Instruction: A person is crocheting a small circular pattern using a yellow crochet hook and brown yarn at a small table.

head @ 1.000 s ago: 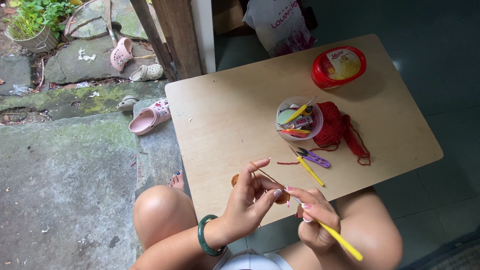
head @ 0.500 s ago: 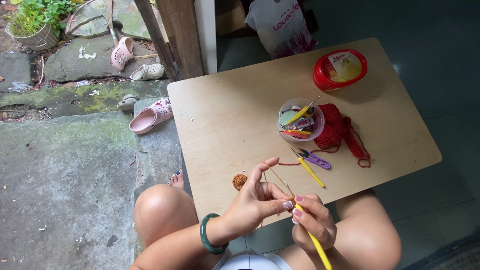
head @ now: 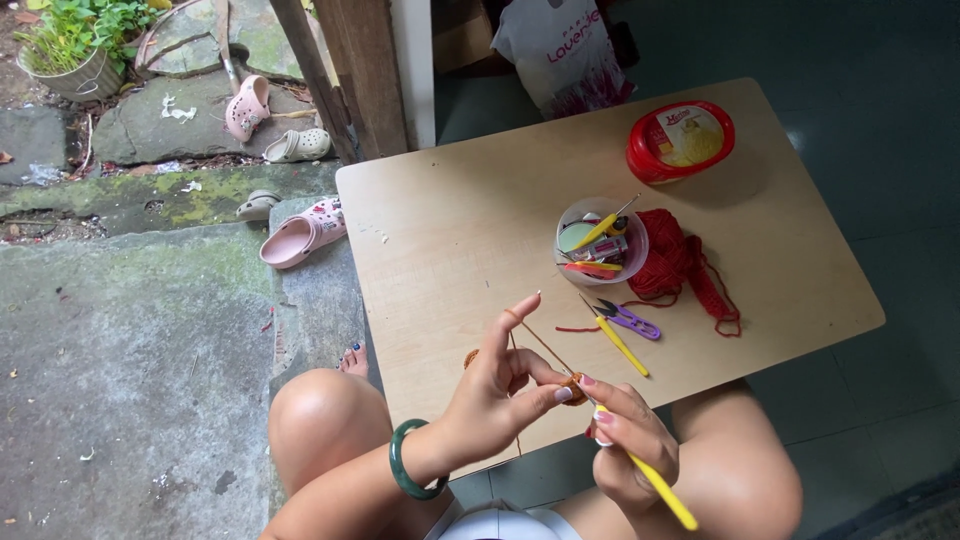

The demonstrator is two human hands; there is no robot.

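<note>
A: Head view: what does each hand hold?

B: Left hand (head: 497, 392) pinches a small brown crochet piece (head: 573, 388), brown yarn (head: 535, 340) running taut over its raised forefinger. Right hand (head: 629, 438) is closed around a yellow-handled crochet hook (head: 661, 489).

A: Location?

B: At the near edge of the wooden table (head: 460, 240), above the knees; a red yarn ball (head: 672, 256) lies well apart.

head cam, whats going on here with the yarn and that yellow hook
A seated person is crocheting over a small wooden table. The right hand grips a yellow crochet hook, while the left hand pinches a small brown crochet piece with brown yarn stretched over its raised forefinger. Red yarn lies untouched on the table.
</note>
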